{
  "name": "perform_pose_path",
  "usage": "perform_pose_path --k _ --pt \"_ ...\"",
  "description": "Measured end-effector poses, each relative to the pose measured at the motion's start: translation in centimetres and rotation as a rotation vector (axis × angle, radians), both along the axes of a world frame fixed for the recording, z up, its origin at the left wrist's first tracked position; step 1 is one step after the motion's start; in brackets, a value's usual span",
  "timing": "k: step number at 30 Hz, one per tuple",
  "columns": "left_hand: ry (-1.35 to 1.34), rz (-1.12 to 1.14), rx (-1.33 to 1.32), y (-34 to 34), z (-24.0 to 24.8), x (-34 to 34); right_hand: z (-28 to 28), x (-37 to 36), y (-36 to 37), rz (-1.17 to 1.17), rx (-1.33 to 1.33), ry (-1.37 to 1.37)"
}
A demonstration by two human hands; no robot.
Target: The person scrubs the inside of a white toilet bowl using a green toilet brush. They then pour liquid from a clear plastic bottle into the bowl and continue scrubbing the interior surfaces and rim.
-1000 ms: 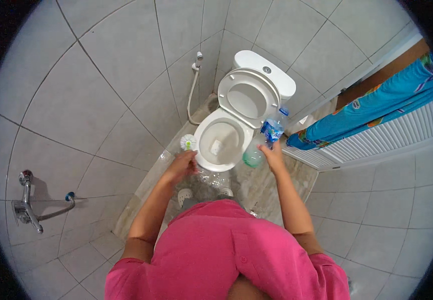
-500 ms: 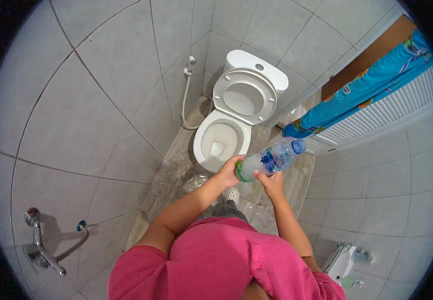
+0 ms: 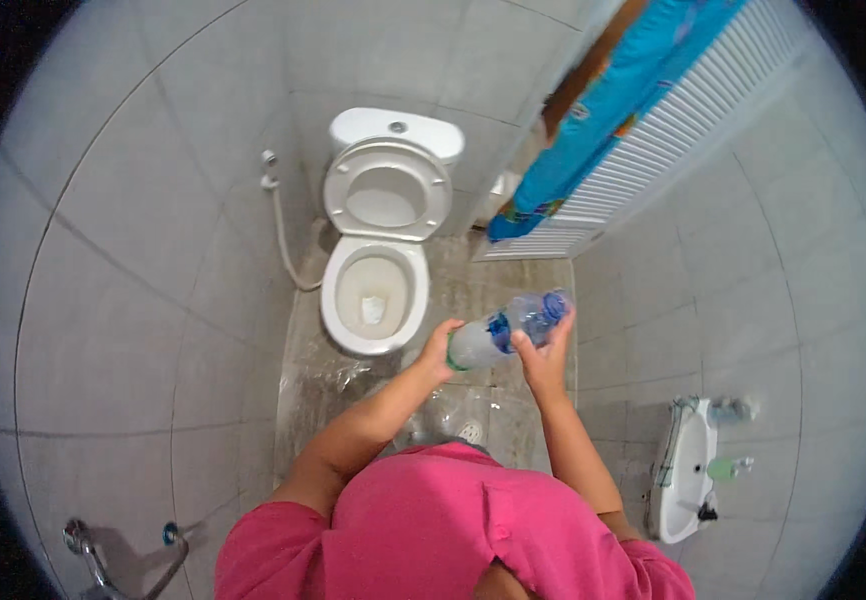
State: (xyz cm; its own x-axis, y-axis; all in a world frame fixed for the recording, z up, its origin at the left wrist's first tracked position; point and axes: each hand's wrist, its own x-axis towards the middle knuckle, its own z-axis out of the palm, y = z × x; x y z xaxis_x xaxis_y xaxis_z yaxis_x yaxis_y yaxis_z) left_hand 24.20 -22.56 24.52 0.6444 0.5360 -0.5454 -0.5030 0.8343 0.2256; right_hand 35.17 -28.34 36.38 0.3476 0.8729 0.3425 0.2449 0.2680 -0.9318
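Observation:
Both hands hold a large clear plastic bottle (image 3: 481, 344), which lies slanted in front of my pink shirt. Its blue cap points to the upper right; a blue label wraps its middle, and its lower part looks whitish. My left hand (image 3: 438, 350) is closed round the base, where a green edge shows. With the fingers reaching up behind the cap end and the thumb on the bottle's side, my right hand (image 3: 546, 362) grips the upper half. Ahead and to the left of the bottle stands a white toilet (image 3: 331, 305) with its lid raised and something pale in the bowl.
A white spray hose (image 3: 281, 228) hangs on the wall left of the toilet. At the right are a louvred white door (image 3: 643, 140) with a blue patterned cloth (image 3: 593, 130) and a small washbasin (image 3: 667, 500). A chrome tap (image 3: 91, 555) juts from the lower left wall. The floor (image 3: 305, 390) looks wet.
My view has turned right, so the toilet sits further left and the washbasin shows more fully. On the bottle, my right hand has shifted up towards the cap; my left stays at the base.

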Motion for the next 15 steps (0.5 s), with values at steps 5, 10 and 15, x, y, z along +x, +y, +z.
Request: perform_pose_path --k 5,10,15 --pt "0.016 0.013 0.114 0.5 -1.8 2.5 4.2 4.6 0.1 -0.093 0.142 -0.377" --pt "0.066 0.013 0.166 -0.9 0.9 8.4 6.1 11.7 -2.9 -0.120 0.186 -0.928" --pt "0.082 -0.046 0.211 -2.1 -0.1 14.9 7.3 18.5 -6.8 0.016 0.120 -0.555"
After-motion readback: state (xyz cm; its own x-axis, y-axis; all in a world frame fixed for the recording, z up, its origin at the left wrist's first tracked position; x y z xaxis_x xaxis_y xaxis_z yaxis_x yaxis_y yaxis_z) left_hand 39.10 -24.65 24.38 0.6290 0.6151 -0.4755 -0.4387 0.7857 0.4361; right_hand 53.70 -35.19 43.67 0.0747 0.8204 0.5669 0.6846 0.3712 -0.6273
